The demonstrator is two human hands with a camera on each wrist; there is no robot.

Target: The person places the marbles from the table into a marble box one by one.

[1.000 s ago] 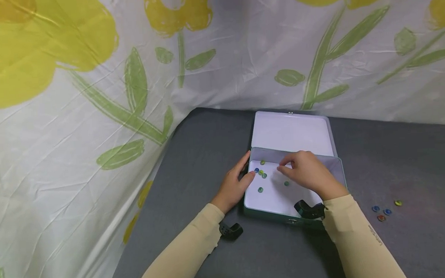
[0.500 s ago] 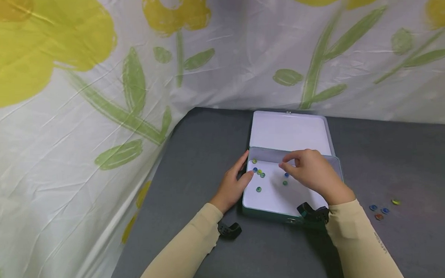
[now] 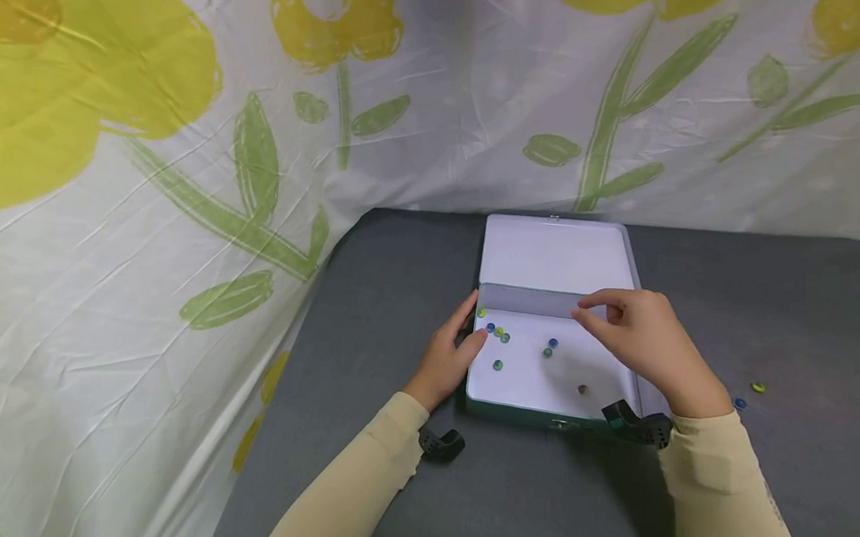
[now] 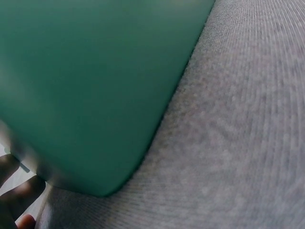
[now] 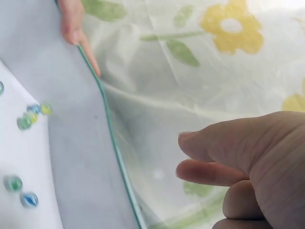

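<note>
An open shallow box (image 3: 520,411), green outside and white inside, stands on the dark table with several glass marbles on its floor. My left hand (image 3: 447,358) holds its left wall, thumb over the rim and fingers along the outside. Over the box's right part, my right hand (image 3: 639,340) hovers with thumb and index finger apart and nothing between them; the other fingers are bent. Near the box's middle lie a blue marble (image 3: 553,343) and a green marble (image 3: 547,353). A brownish marble (image 3: 583,389) lies nearer the front, while a yellow-green marble (image 3: 481,312) sits by the back left corner.
The box's lid (image 3: 553,252) lies back behind it. Right of the box, a blue marble (image 3: 740,404) and a yellow marble (image 3: 758,387) lie on the table (image 3: 794,319), partly behind my right arm. A flowered curtain (image 3: 454,157) hangs at the back and left.
My right hand has moved right, leaving a blue marble near the box's middle. The yellow-green marble has rolled left to the wall. My left hand stays on the box.
</note>
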